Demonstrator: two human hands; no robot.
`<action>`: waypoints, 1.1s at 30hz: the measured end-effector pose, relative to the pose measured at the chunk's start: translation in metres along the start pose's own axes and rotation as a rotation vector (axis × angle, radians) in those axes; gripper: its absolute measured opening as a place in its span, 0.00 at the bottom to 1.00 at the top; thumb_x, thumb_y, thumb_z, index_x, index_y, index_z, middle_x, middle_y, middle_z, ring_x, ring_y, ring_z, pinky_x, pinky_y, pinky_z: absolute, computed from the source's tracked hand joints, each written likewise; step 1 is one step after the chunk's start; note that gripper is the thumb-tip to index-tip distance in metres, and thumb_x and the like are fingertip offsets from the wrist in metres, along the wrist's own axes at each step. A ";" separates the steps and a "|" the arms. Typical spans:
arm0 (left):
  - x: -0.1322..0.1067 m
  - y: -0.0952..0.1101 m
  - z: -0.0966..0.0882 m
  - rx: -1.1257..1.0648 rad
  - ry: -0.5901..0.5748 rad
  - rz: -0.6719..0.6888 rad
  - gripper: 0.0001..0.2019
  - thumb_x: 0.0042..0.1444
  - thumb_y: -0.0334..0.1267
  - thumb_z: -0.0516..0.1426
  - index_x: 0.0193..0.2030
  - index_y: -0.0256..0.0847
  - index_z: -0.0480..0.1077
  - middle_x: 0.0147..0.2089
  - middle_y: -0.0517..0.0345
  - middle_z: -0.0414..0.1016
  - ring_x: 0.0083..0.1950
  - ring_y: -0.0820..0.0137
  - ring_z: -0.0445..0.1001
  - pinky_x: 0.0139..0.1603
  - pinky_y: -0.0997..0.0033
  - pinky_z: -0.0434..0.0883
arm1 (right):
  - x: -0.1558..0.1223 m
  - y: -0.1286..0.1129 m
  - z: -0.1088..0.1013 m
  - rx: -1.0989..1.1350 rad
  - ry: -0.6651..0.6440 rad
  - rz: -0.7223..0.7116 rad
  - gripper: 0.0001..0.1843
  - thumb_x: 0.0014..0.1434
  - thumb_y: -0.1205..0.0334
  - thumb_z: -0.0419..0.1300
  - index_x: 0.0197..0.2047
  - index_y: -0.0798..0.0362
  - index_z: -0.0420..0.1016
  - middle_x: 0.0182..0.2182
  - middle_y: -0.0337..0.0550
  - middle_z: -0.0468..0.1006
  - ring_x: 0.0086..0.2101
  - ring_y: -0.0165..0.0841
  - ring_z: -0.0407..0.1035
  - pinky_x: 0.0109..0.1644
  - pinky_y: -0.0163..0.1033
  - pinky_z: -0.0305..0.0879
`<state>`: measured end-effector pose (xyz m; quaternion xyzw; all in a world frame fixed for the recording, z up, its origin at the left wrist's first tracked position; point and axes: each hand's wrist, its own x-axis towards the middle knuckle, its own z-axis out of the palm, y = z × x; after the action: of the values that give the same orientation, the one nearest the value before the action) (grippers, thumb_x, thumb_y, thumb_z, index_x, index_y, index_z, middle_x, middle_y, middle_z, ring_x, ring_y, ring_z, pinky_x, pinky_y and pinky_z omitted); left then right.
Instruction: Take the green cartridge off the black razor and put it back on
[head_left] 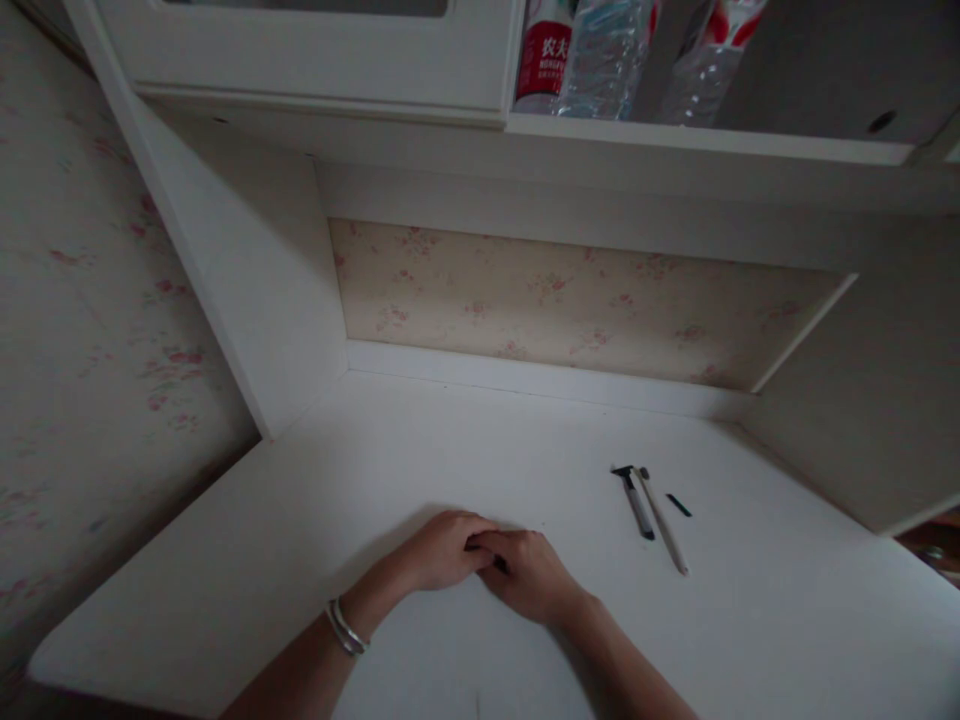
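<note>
My left hand (452,550) and my right hand (529,572) rest together on the white desk (450,440). Their closed fingers overlap and touch, and no object shows between them; part of the fingers is hidden. A silver bangle (347,628) circles my left wrist. To the right of my hands, apart from them, lies what looks like a razor (639,508) with a black head and grey handle. Close beside it lies a thin off-white stick (666,526) with a dark upper end. A small dark strip (679,504) lies further right.
Above the desk runs a white shelf (712,145) holding a red-labelled bottle (544,60) and clear plastic bottles (604,60). Cabinet side panels (255,270) stand left and right. Floral wallpaper (525,290) shows behind. The desk's rounded front corner (45,660) is at left.
</note>
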<state>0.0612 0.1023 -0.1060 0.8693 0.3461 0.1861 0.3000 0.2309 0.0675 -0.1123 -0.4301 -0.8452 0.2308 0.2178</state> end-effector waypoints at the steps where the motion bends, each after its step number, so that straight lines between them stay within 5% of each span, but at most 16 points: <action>1: 0.000 0.000 0.000 0.000 0.000 -0.005 0.07 0.50 0.32 0.53 0.33 0.41 0.71 0.32 0.60 0.73 0.34 0.69 0.69 0.34 0.74 0.60 | 0.000 0.000 0.000 -0.001 0.001 0.003 0.20 0.55 0.70 0.53 0.49 0.43 0.72 0.44 0.34 0.77 0.41 0.33 0.72 0.43 0.33 0.62; 33: 0.000 0.001 0.000 0.036 0.001 -0.024 0.07 0.52 0.34 0.52 0.33 0.41 0.72 0.33 0.60 0.74 0.35 0.69 0.69 0.35 0.74 0.61 | 0.000 -0.002 -0.004 -0.045 -0.041 0.022 0.19 0.57 0.68 0.52 0.50 0.44 0.71 0.45 0.35 0.76 0.42 0.33 0.71 0.44 0.33 0.63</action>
<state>0.0622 0.1013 -0.1054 0.8700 0.3601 0.1769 0.2864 0.2318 0.0676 -0.1086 -0.4392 -0.8497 0.2230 0.1882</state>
